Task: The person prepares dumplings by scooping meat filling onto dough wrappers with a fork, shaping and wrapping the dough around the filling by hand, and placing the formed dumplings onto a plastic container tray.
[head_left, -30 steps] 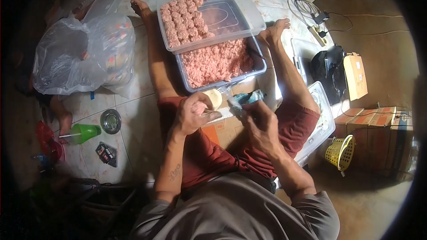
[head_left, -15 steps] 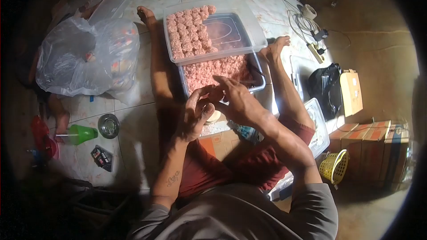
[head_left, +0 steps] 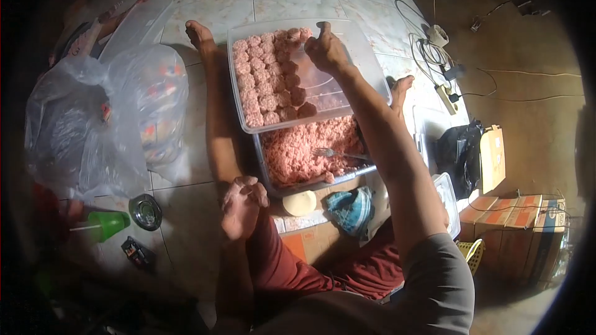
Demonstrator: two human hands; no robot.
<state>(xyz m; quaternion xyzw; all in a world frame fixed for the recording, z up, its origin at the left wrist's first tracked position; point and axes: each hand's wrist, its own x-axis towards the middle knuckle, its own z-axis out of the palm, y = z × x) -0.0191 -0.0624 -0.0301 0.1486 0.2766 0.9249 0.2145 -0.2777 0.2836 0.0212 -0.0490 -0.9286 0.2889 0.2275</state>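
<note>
My right hand (head_left: 328, 51) reaches over a clear plastic tray (head_left: 366, 102), beside the far end of the rows of raw meatballs (head_left: 264, 80). Its fingers are curled downward with one extended, and whatever is in them is hidden. My left hand (head_left: 243, 206) is above my left knee, palm up, with half-curled fingers and nothing visible in it. Under the tray, a deeper container (head_left: 268, 170) holds pink minced meat (head_left: 292, 155). A fork (head_left: 335, 152) lies on the mince.
Close to the mince stand a round cream-coloured object (head_left: 299, 203) and a blue checked cloth (head_left: 351, 209). Plastic bags (head_left: 143, 105), a green cup (head_left: 108, 225) and a glass ashtray (head_left: 145, 212) are at left. Cables (head_left: 428, 56), a black bag (head_left: 459, 152) and cardboard boxes (head_left: 515, 236) stand at right.
My hands were together over the mince. The right has moved forward over the tray, while the left has drawn back toward my knee. The view has shifted, and the fork now shows.
</note>
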